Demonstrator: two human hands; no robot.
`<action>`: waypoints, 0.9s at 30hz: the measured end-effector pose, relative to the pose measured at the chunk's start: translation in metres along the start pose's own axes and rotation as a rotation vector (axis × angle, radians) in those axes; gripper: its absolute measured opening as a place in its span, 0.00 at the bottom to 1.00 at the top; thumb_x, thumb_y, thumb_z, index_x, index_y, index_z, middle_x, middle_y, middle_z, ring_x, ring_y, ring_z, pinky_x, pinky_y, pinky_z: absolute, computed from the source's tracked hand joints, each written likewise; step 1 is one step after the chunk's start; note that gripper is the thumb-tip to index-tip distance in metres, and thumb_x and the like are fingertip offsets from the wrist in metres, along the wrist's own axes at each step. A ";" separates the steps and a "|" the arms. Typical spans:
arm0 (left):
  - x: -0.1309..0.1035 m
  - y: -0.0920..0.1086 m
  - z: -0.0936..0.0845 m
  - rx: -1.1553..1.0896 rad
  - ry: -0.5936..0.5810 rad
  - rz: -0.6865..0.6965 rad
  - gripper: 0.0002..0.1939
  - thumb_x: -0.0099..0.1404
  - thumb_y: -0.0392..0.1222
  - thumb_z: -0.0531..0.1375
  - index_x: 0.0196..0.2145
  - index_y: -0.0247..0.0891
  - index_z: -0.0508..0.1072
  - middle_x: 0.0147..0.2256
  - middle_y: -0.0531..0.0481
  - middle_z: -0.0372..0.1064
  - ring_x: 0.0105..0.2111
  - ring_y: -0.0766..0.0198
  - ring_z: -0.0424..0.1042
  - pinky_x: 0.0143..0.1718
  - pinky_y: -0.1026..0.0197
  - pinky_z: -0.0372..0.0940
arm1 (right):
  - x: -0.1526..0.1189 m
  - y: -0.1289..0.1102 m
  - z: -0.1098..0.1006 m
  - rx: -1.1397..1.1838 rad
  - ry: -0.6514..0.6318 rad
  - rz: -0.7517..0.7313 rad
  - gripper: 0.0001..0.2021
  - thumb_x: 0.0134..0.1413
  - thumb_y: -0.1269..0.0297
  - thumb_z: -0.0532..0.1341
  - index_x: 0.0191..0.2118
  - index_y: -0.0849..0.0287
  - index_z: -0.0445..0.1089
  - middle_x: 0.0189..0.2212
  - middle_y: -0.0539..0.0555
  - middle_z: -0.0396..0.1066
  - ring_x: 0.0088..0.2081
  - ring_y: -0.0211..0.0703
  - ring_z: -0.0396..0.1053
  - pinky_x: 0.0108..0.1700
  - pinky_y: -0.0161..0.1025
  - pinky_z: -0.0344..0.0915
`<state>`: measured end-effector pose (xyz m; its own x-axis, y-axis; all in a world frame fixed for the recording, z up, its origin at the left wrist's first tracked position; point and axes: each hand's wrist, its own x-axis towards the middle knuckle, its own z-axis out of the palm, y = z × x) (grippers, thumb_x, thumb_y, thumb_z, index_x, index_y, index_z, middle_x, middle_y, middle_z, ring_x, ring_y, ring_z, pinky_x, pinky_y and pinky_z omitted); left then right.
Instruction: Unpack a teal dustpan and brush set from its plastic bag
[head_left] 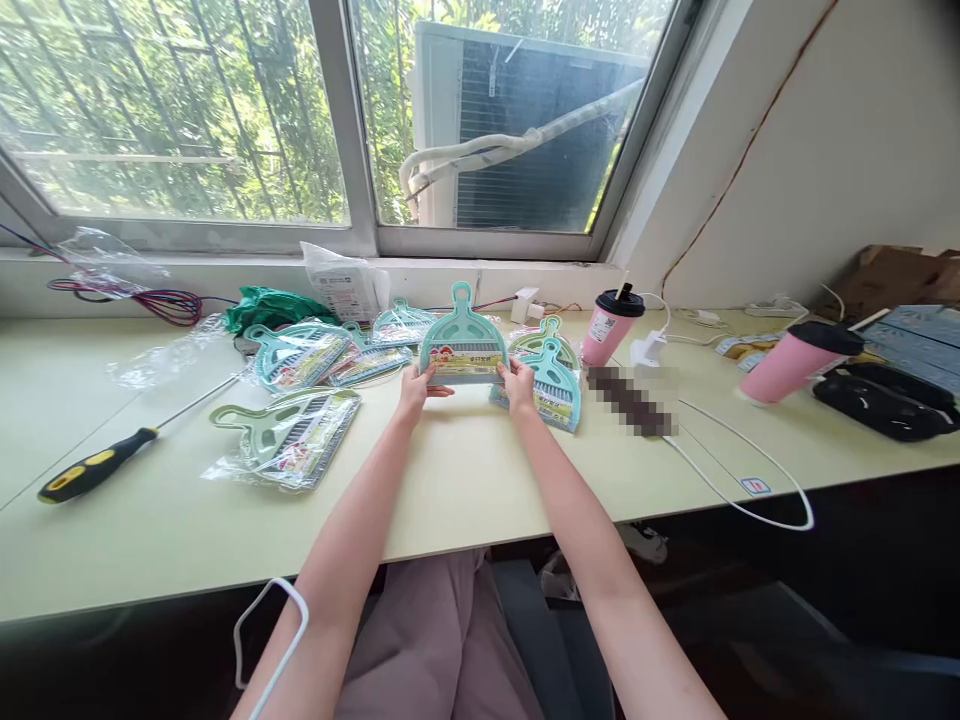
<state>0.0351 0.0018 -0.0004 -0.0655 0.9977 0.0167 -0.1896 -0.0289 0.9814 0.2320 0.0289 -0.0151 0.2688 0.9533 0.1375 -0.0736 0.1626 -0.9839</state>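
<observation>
Both hands on one teal dustpan pack [463, 335]: left hand [417, 390] grips the lower left corner, right hand [518, 384] the lower right. Pack is held upright, handle up, yellow label facing the wearer; can't tell if it touches the table [465, 490]. Another teal pack [559, 385] is just beside the right hand, green pack [553, 329] behind that. More teal packs [296, 350] lie left of the left hand. Screwdriver [105, 463] far left, pink cup [611, 335] right of the packs
</observation>
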 end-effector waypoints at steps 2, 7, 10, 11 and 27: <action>0.001 0.000 -0.001 0.012 -0.026 0.019 0.26 0.60 0.54 0.65 0.48 0.33 0.66 0.40 0.39 0.75 0.25 0.57 0.78 0.29 0.57 0.73 | 0.000 -0.001 -0.001 0.000 0.001 -0.007 0.19 0.47 0.56 0.63 0.43 0.60 0.76 0.41 0.57 0.79 0.37 0.43 0.74 0.33 0.36 0.70; -0.001 0.001 -0.008 0.086 -0.173 0.029 0.30 0.59 0.60 0.64 0.51 0.37 0.67 0.45 0.39 0.75 0.31 0.56 0.80 0.33 0.58 0.73 | 0.000 0.000 -0.004 -0.017 0.043 -0.021 0.19 0.48 0.57 0.62 0.45 0.60 0.76 0.43 0.58 0.78 0.42 0.45 0.74 0.37 0.37 0.71; -0.001 0.001 -0.010 0.113 -0.176 0.034 0.30 0.61 0.63 0.61 0.50 0.37 0.69 0.45 0.39 0.76 0.30 0.57 0.80 0.31 0.60 0.72 | -0.003 -0.001 -0.005 -0.015 0.015 0.006 0.20 0.48 0.56 0.62 0.46 0.60 0.76 0.43 0.57 0.78 0.40 0.45 0.74 0.37 0.39 0.72; 0.000 0.001 -0.010 0.119 -0.153 0.037 0.29 0.62 0.63 0.61 0.49 0.35 0.69 0.43 0.39 0.76 0.29 0.58 0.79 0.30 0.61 0.72 | -0.004 -0.002 -0.005 -0.014 -0.005 0.015 0.21 0.48 0.55 0.62 0.47 0.60 0.76 0.43 0.57 0.78 0.40 0.45 0.74 0.37 0.38 0.72; 0.001 0.004 -0.013 0.097 0.016 0.001 0.19 0.66 0.51 0.61 0.43 0.30 0.69 0.35 0.40 0.76 0.20 0.63 0.76 0.18 0.67 0.63 | -0.011 -0.005 0.001 -0.184 -0.019 -0.095 0.28 0.57 0.44 0.58 0.51 0.63 0.76 0.37 0.58 0.77 0.33 0.46 0.76 0.30 0.40 0.75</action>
<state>0.0213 0.0017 0.0010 -0.0817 0.9965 0.0157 -0.0937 -0.0233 0.9953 0.2288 0.0174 -0.0112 0.2481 0.9409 0.2306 0.1281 0.2041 -0.9705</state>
